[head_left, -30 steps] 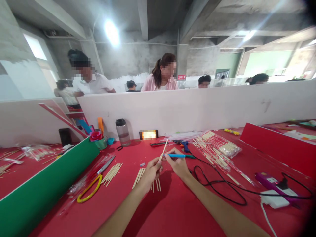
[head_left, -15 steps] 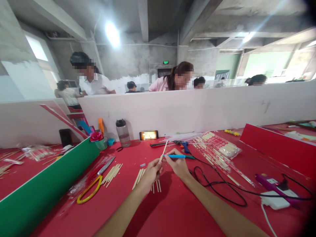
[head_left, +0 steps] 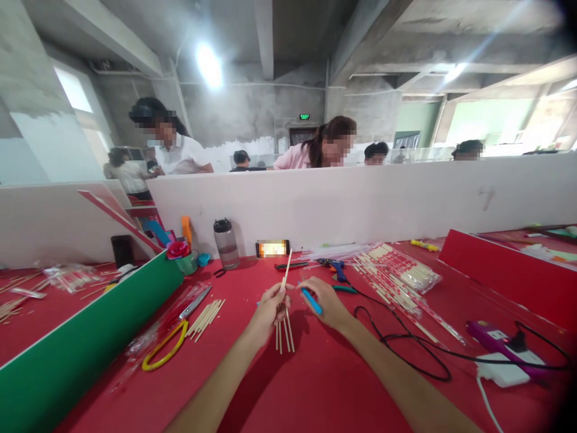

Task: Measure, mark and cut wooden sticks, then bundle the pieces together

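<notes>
Wooden stick (head_left: pixel 285 269) is pinched nearly upright in the left hand (head_left: pixel 265 310); right hand (head_left: pixel 327 300) grips a blue pen (head_left: pixel 312 301).

Head camera, forward-down, close over red table (head_left: pixel 315 385).

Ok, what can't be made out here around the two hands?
Head view, for all of these:
wooden stick: lower end hidden inside the left hand.
blue pen: one end covered by the right hand.
loose sticks: upper ends behind the left hand.
phone: screen blurred out.
</notes>
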`<state>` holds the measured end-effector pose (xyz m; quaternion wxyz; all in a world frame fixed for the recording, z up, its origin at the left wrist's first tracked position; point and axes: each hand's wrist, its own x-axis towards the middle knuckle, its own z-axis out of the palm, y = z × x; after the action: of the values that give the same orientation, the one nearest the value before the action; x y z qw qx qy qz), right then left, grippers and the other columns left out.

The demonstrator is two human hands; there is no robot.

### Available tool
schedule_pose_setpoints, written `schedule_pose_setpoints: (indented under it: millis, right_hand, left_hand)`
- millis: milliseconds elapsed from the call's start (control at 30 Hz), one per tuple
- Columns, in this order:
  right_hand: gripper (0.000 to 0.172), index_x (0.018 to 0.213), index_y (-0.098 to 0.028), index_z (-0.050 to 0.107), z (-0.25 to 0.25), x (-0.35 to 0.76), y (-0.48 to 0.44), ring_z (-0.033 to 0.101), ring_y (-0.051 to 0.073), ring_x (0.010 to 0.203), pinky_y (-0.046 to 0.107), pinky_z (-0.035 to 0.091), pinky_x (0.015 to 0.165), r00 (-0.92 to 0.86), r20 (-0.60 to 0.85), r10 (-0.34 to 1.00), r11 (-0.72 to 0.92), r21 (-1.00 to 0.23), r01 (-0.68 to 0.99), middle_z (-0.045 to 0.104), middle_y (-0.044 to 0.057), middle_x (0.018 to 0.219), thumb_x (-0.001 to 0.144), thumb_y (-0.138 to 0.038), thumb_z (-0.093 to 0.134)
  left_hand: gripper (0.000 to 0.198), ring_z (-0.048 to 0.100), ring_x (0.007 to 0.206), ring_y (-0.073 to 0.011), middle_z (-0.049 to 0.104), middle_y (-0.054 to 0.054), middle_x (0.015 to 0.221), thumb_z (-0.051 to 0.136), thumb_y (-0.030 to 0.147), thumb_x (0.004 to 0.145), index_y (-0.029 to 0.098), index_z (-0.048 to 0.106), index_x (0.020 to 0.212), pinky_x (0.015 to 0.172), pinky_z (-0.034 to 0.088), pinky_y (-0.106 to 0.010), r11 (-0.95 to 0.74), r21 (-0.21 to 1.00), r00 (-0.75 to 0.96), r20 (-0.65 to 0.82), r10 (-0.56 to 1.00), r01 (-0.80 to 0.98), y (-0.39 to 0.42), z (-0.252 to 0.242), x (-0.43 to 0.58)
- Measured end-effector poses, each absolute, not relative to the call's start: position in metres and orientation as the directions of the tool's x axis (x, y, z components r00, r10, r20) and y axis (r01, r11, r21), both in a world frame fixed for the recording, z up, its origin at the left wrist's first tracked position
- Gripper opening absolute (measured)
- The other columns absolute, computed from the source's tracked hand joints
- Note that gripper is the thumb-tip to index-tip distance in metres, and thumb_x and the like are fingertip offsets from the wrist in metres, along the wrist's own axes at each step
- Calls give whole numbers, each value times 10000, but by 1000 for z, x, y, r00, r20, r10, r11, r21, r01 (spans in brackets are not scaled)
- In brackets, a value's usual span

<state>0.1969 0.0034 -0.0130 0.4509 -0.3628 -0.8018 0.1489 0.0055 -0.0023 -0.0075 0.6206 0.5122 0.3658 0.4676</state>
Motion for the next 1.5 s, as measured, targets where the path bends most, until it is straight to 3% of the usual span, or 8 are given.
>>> schedule_pose_setpoints:
  millis: [200, 433, 600, 700, 833, 1167, 1300, 1500]
  right_hand:
    - [305, 1047, -164, 648, -30, 196, 2, 547, 221, 951, 339, 412, 894, -596, 392, 701, 706, -263, 658, 636, 97, 1000, 819, -50, 480]
    - [364, 1065, -170, 648, -35, 201, 5, 550, 211, 963, 318, 405, 891, -646, 313, 697, 716, -238, 657, 636, 96, 1018, 769, -21, 498]
    - [243, 1011, -160, 648, -24, 194, 4, 592, 189, 855, 293, 429, 793, -476, 391, 788, 616, -502, 607, 671, 76, 942, 828, -100, 499]
    - [180, 993, -179, 652, -12, 188, 1, 618, 173, 831, 263, 450, 722, -397, 415, 819, 560, -728, 395, 690, 54, 925, 892, -231, 512]
    - [255, 952, -167, 664, -5, 186, -1, 589, 138, 654, 240, 455, 584, -355, 350, 867, 425, -891, 158, 673, 38, 832, 895, -377, 532]
    - [268, 748, -152, 648, -17, 180, 4, 529, 114, 578, 233, 425, 562, -286, 321, 903, 341, -940, 22, 608, -4, 646, 769, -417, 681]
    - [270, 707, -158, 626, -15, 178, 2, 519, 111, 564, 236, 423, 563, -277, 314, 908, 322, -947, -17, 594, -14, 621, 756, -416, 691]
    - [275, 695, -162, 632, -8, 177, -2, 506, 110, 550, 244, 415, 565, -284, 298, 911, 318, -948, 28, 619, -2, 638, 766, -425, 671]
  left_hand:
    - [392, 449, 439, -61, 613, 5, 694, 624, 509, 799, 169, 593, 993, 365, 212, -171, 16, 986, 275, 32, 961, -168, 2, -4, -3]
    - [311, 585, 609, -101, 726, -75, 821, 638, 435, 809, 158, 612, 947, 567, 416, -189, 86, 985, 295, -38, 955, -152, 0, 5, -8]
    - [261, 628, 673, -128, 745, -90, 864, 636, 388, 808, 161, 604, 934, 635, 432, -212, 112, 983, 357, -53, 933, -147, 1, 4, -9]
    - [275, 638, 691, -141, 741, -95, 836, 629, 406, 815, 148, 608, 910, 648, 431, -224, 86, 990, 418, -33, 908, -109, 1, 2, -9]
    - [298, 647, 692, -150, 738, -93, 815, 633, 433, 815, 146, 594, 884, 646, 432, -234, 56, 997, 453, -26, 891, -52, -3, 4, -6]
    - [484, 669, 759, -214, 717, -110, 812, 635, 569, 777, 115, 642, 944, 680, 482, -298, -74, 992, 513, 14, 858, 98, -7, 4, 5]
    - [458, 602, 687, -161, 667, -54, 751, 562, 573, 831, 126, 654, 871, 649, 454, -260, -194, 966, 526, 78, 847, 169, -7, 1, 4]
    - [443, 414, 547, -91, 414, 54, 591, 572, 560, 822, 127, 602, 733, 544, 385, -212, -269, 918, 504, 91, 859, 291, -5, -2, -1]
